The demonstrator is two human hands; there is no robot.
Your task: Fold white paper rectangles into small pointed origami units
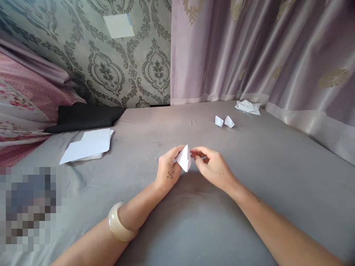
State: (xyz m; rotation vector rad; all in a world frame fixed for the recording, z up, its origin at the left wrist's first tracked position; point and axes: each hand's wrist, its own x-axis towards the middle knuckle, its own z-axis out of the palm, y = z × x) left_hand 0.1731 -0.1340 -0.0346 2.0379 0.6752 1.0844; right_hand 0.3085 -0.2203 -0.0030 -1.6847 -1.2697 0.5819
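Note:
A small white folded paper shape (184, 159), pointed at top and bottom, is gripped in my left hand (168, 169), its thumb along the paper's upper left side. The fingers of that hand are mostly hidden behind the paper. Just to the right, my right hand (211, 162) has its fingers curved and thumb apart, the fingertips close beside the paper's right edge. Whether they touch it I cannot tell; nothing shows between them. On the left wrist sits a cream bangle (119, 223).
Two folded paper pieces (219, 121) stand farther back on the grey sheet (155, 129). Behind them is a heap of folded white paper (247, 107). A stack of white sheets (91, 144) lies at left, near a black cloth (85, 117). Curtains (222, 55) hang along the right.

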